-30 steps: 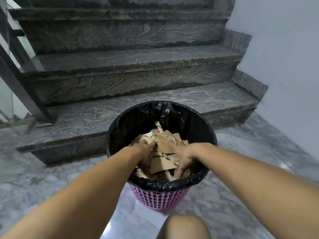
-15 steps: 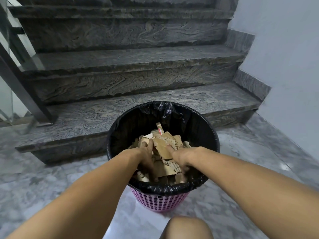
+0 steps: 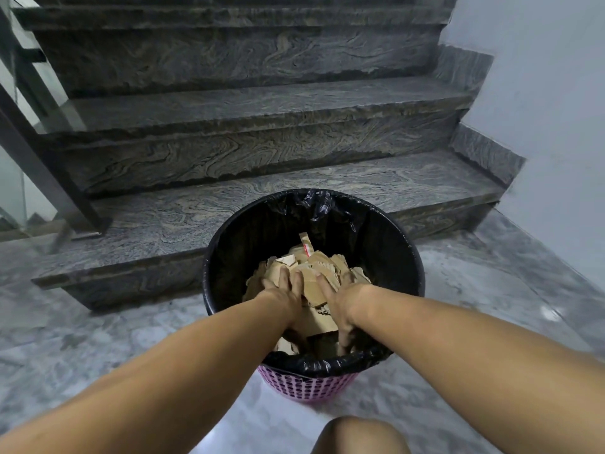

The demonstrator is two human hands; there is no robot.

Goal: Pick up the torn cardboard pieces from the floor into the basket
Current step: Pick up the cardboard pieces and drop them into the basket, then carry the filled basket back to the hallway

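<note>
Head cam: both hands are down in the pink basket (image 3: 307, 386) w/ black bag liner (image 3: 376, 244). Left hand (image 3: 283, 296) & right hand (image 3: 343, 306) press flat-ish on the cardboard pieces (image 3: 316, 290); right fingertips are hidden, so can't tell if they grab. Basket sits on floor (image 3: 98, 339) by stairs (image 3: 262, 106).
</note>
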